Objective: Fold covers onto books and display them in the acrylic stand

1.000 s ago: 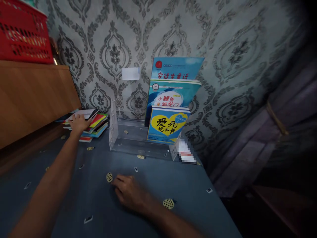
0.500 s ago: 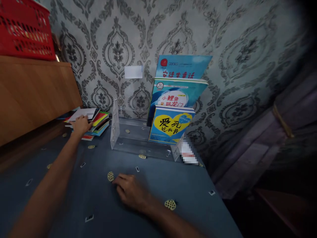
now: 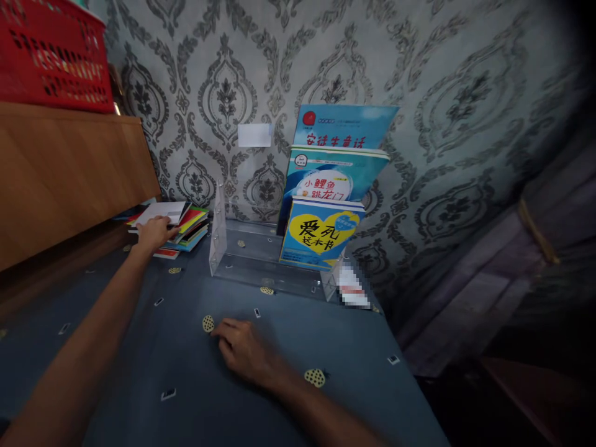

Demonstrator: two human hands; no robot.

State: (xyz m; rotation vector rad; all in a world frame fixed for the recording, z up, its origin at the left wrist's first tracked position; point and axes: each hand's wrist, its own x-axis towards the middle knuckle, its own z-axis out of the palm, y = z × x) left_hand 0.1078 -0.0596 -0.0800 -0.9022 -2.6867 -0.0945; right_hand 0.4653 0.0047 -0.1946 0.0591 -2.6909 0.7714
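On the left, my left hand lies over the front edge of a stack of books, fingers apart. They touch the white-covered book on top; their tips are partly hard to make out. My right hand rests on the blue patterned tablecloth, fingers loosely curled together with nothing visible in them. Beyond it stands a clear acrylic stepped book rack. Its right side holds a blue book with a yellow heart, a teal book behind that, and a light-blue book at the back.
A wooden cabinet borders the table on the left, with a red plastic basket on it. Patterned wallpaper rises behind the rack. To the right of the rack lies a blurred-out white item. A tied curtain hangs beyond the table's right edge.
The view has shifted slightly. My left hand remains on the stack of books and my right hand keeps its place on the tablecloth. The books in the rack have not moved.
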